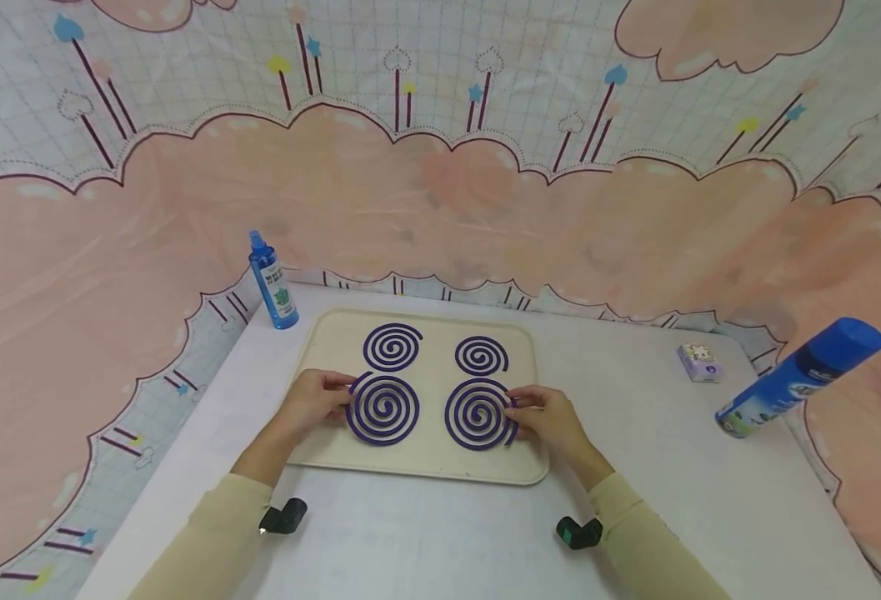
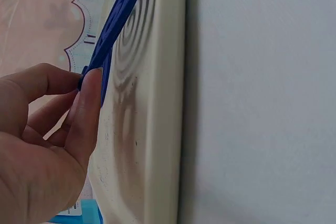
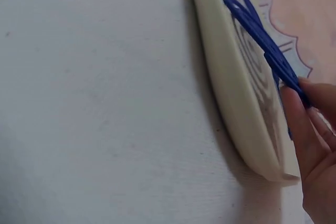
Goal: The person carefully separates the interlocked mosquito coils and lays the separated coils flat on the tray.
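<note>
My left hand [image 1: 312, 402] pinches the outer edge of a dark blue mosquito coil [image 1: 386, 407] between thumb and fingers. In the left wrist view that coil [image 2: 118, 24] is tilted and raised off the cream tray [image 1: 425, 476], its shadow below. On the right, my right hand [image 1: 554, 419] grips the edge of another coil [image 1: 479, 414] the same way. The right wrist view shows this coil [image 3: 262, 38] slanting above the tray, also casting a shadow. Behind them, a third coil [image 1: 393, 347] and a smaller-looking fourth coil [image 1: 479, 357] lie toward the tray's far side.
A blue spray bottle [image 1: 275, 287] stands at the table's back left corner. On the right are a small purple packet [image 1: 699, 363] and a tall blue aerosol can [image 1: 796, 379]. The white table [image 1: 425, 542] meets a patterned cloth [image 1: 440, 208] behind.
</note>
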A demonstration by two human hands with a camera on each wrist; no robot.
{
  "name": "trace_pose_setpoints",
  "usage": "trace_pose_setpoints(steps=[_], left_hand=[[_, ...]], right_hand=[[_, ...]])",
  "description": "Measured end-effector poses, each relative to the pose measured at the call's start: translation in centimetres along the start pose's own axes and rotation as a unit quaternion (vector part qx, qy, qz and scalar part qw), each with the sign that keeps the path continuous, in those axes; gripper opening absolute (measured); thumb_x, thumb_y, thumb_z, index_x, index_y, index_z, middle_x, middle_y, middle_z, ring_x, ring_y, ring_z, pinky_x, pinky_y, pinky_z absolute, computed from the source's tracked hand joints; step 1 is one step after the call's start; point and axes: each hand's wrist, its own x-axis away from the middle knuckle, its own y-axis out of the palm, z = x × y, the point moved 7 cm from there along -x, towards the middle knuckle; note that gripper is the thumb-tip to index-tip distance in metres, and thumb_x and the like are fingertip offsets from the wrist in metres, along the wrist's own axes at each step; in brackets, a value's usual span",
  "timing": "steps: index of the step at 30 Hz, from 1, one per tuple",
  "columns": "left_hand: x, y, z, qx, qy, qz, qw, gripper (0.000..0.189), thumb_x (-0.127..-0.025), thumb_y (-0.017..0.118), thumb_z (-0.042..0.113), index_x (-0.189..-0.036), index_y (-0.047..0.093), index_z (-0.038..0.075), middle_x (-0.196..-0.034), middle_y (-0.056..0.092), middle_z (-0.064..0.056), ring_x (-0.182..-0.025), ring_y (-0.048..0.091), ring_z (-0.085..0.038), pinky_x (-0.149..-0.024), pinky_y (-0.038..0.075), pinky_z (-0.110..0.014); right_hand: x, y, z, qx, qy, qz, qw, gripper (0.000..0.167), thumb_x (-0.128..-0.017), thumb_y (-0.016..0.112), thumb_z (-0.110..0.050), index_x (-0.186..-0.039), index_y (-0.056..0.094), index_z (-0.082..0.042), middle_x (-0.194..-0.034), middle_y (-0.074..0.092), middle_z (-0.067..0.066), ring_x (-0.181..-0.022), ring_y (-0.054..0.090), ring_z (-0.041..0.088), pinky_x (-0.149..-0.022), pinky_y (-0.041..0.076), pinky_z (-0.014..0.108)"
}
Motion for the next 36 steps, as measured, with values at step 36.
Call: trace_pose_setpoints(steps=[36], left_hand=[[-0.2,-0.8,-1.1,-0.145,-0.041,0.066,0.9864,0.034,-0.088,0.066,0.000,-0.121,0.069,-0.006,-0.097,0.065,-0.015,-0.076,0.066,-0.015,-0.062,0.062,-0.023]], right_hand=[[0.9,0.1,-0.8,0.191,-0.050,0.081,0.9769,0.029,-0.079,0.085,-0.004,-0.106,0.077,-0.001,-0.099,0.079,0.016,-0.087,0.076,0.021,-0.069,0.063,0.023]])
